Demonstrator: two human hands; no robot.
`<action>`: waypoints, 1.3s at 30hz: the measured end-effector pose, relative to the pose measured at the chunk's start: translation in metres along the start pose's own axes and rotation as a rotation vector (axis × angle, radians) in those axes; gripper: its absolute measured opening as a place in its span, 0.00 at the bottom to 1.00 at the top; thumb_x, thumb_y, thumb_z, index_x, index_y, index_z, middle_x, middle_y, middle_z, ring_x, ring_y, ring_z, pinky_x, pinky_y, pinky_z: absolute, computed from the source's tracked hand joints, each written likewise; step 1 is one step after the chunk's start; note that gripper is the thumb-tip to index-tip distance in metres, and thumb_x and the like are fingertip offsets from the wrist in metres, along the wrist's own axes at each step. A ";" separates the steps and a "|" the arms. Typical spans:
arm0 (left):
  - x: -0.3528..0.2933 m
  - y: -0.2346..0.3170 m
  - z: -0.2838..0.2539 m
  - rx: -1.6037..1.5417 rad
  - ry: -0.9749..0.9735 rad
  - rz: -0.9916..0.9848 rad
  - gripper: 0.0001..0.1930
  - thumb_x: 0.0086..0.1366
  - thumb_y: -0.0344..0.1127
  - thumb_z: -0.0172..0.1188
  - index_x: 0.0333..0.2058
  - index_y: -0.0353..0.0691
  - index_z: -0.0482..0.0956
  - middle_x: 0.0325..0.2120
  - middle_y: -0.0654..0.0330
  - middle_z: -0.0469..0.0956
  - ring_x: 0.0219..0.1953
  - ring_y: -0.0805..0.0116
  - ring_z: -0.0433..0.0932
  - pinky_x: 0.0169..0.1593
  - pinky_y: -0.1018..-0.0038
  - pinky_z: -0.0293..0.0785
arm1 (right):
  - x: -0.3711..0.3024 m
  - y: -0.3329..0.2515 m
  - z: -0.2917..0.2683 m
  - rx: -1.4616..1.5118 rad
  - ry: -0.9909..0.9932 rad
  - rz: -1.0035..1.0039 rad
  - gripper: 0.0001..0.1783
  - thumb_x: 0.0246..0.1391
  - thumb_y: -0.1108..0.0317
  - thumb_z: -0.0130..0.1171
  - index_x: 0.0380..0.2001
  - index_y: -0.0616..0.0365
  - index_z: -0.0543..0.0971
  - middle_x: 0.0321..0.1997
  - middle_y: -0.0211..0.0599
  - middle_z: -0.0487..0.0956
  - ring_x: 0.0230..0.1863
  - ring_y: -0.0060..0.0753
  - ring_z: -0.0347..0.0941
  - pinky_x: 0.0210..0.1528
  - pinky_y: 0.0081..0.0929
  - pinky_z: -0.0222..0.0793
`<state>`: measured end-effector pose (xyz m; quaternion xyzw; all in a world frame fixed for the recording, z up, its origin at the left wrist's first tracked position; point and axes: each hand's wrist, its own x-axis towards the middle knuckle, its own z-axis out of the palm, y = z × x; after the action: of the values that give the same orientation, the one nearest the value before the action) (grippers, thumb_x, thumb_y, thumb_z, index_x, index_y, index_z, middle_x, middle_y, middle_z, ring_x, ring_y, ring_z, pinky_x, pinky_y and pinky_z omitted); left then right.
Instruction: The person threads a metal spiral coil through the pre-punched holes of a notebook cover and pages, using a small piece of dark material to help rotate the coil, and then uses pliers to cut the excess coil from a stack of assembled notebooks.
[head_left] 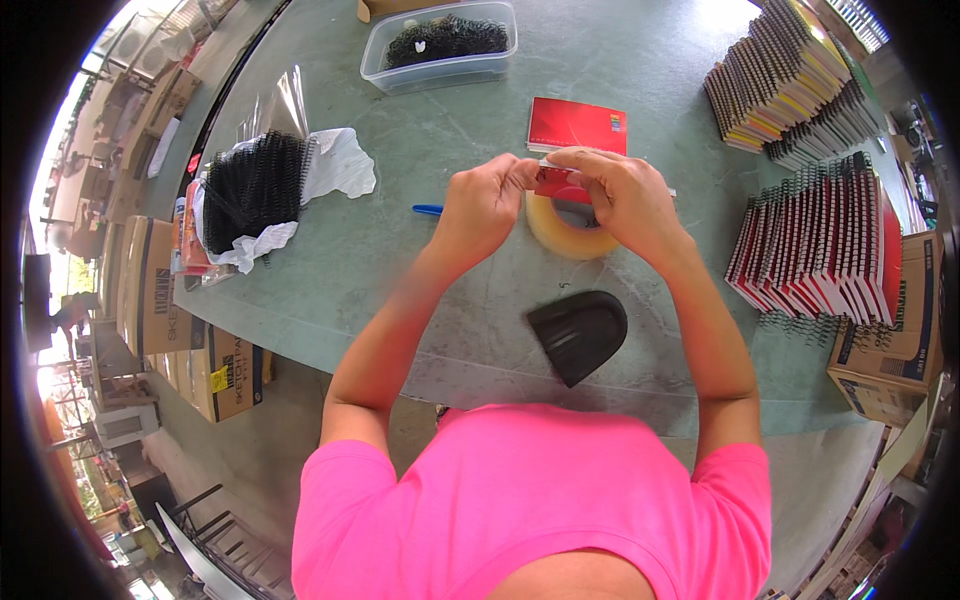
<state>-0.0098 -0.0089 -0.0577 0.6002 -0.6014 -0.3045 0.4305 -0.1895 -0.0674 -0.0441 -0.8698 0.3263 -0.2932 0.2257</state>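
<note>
Above the far middle of the table, my left hand pinches the left end of a small red notebook. My right hand grips the same notebook from the right, its fingers bent over the top edge. A dark bit shows at the notebook's left end, too small to make out. Below the hands lies a roll of clear tape, partly covered by the right hand. Just beyond them rests another red notebook. A blue pen, partly hidden, lies beside my left wrist.
A clear plastic bin of black coils stands at the back. Black coils lie on wrapping at left. Spiral notebooks are stacked at right, with more stacks behind. A black rounded object sits near the front edge.
</note>
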 end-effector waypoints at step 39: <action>0.031 -0.006 -0.049 0.208 -0.343 0.069 0.09 0.58 0.34 0.61 0.33 0.35 0.76 0.25 0.59 0.72 0.23 0.72 0.68 0.30 0.74 0.68 | 0.000 -0.001 0.005 -0.245 -0.039 0.008 0.11 0.52 0.70 0.53 0.41 0.53 0.76 0.37 0.37 0.79 0.36 0.44 0.75 0.38 0.37 0.68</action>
<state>0.0390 -0.0323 -0.0367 0.5596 -0.7146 -0.3235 0.2676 -0.1854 -0.0655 -0.0472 -0.8952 0.3587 -0.2331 0.1251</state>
